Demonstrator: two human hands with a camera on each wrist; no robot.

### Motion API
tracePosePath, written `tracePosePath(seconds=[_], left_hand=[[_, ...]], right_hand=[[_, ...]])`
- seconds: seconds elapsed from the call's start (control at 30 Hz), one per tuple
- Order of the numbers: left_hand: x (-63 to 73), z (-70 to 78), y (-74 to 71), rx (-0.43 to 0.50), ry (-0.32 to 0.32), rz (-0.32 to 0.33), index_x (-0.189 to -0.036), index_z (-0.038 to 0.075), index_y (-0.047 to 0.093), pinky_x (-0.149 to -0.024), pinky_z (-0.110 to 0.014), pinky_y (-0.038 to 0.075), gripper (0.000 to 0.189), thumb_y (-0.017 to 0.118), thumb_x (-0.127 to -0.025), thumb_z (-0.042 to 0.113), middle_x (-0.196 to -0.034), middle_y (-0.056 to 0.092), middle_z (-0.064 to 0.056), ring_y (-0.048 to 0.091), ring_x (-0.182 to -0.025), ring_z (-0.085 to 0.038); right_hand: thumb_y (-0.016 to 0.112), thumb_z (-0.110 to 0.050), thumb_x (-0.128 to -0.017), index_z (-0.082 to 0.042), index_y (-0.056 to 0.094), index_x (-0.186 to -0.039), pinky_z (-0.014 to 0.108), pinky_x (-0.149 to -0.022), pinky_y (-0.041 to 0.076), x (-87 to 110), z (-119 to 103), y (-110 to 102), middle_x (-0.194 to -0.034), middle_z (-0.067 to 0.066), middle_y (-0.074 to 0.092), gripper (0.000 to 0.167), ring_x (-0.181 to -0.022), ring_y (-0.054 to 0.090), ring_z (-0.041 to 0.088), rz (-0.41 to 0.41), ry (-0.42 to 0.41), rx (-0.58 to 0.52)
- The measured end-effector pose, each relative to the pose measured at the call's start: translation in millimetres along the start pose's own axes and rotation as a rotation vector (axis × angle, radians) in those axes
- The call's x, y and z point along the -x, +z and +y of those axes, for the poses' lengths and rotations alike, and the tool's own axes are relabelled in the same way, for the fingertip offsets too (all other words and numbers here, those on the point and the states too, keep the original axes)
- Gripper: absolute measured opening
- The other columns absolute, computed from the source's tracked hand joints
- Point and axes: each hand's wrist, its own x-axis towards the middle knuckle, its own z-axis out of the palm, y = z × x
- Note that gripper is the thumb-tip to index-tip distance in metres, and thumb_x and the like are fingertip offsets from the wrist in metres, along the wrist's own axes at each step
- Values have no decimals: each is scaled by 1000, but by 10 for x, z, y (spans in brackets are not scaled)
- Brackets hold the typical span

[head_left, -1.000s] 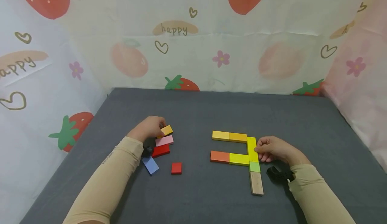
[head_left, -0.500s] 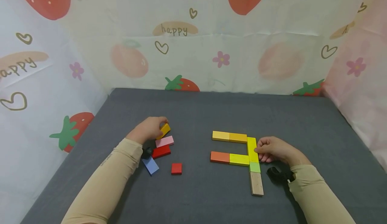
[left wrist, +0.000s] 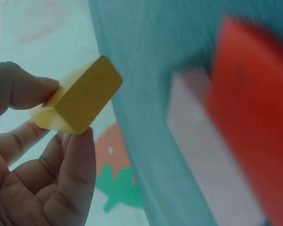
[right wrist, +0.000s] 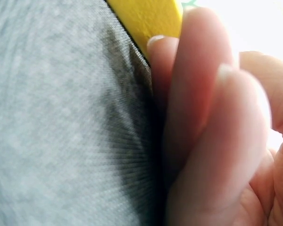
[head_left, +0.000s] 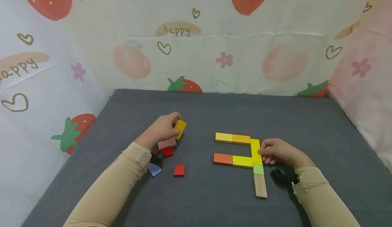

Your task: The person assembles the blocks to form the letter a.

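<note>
Left hand [head_left: 163,127]: grip is pinching a golden-yellow rectangular block [head_left: 180,129] between thumb and fingers. Block is tilting, off the grey cloth-covered worktop [head_left: 199,199], just beyond the pink rectangular block [head_left: 166,143].

Right hand [head_left: 277,151]: fingers are bending loosely, tips touching the right long side of a bright yellow rectangular block [head_left: 255,147], which is lying flat. Can't tell whether that grip is pinching or only resting against it.

That bright yellow block is forming the upper part of a column: small light green block [head_left: 258,169] is sitting below it, then a bare wood-grain rectangular block [head_left: 260,186]. Two rows are running left from the column. Upper row: pale yellow rectangular block [head_left: 224,137], amber rectangular block [head_left: 241,139], meeting end to end. Lower row: orange-red rectangular block [head_left: 223,159], yellow-green rectangular block [head_left: 242,161], same way.

Near the left wrist: pink block is lying next to a red rectangular block [head_left: 167,151]; black wrist device [head_left: 157,157] is partly covering the red one. Blue rectangular block [head_left: 154,170] is showing partly past the tan sleeve [head_left: 113,186]. Small red square block [head_left: 179,171] is lying apart, to the right of the blue one. White printed curtain [head_left: 199,63] is hanging behind the worktop.
</note>
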Motion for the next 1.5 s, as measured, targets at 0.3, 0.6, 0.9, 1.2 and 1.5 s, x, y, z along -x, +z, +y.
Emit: tracePosePath(seconds=[0.3, 0.6, 0.9, 1.2, 1.5], left_hand=[[36, 235, 200, 100, 66, -108, -121, 15, 54, -68, -27, 49, 33, 66, -90, 12, -91, 58, -7, 57, -77, -19], [63, 337, 459, 122, 136, -214, -116, 14, 57, -66, -26, 45, 29, 69, -90, 14, -81, 54, -3, 55, -71, -16], [91, 428, 602, 113, 141, -260, -115, 14, 58, -63, -25, 43, 31, 72, -88, 16, -79, 55, -1, 52, -67, -14], [87, 453, 671, 105, 102, -341, -113, 16, 59, -62, -25, 42, 28, 71, -88, 18, -78, 57, 0, 52, -67, -14], [107, 474, 683, 87, 77, -361, -109, 16, 61, -63, -26, 43, 26, 73, -87, 21, -77, 58, -1, 53, -67, -15]], right_hand=[[66, -25, -93, -8, 58, -88, 19, -55, 51, -3, -2, 9, -70, 0, 63, 20, -56, 59, 8, 6, 9, 0], [65, -25, -93, -8, 58, -88, 20, -54, 50, 14, -16, 16, -70, 0, 63, 19, -56, 59, 8, 1, 6, 4], [65, -23, -93, -8, 58, -88, 19, -54, 50, 23, -19, 13, -70, 0, 63, 18, -56, 58, 7, 2, 7, 1], [65, -23, -93, -8, 58, -88, 19, -54, 50, 23, -22, 20, -70, -1, 63, 18, -56, 59, 7, -6, 1, -3], [63, -23, -95, -8, 59, -89, 20, -54, 50, 26, -33, 7, -70, -1, 63, 17, -57, 58, 8, -25, -21, 2]])
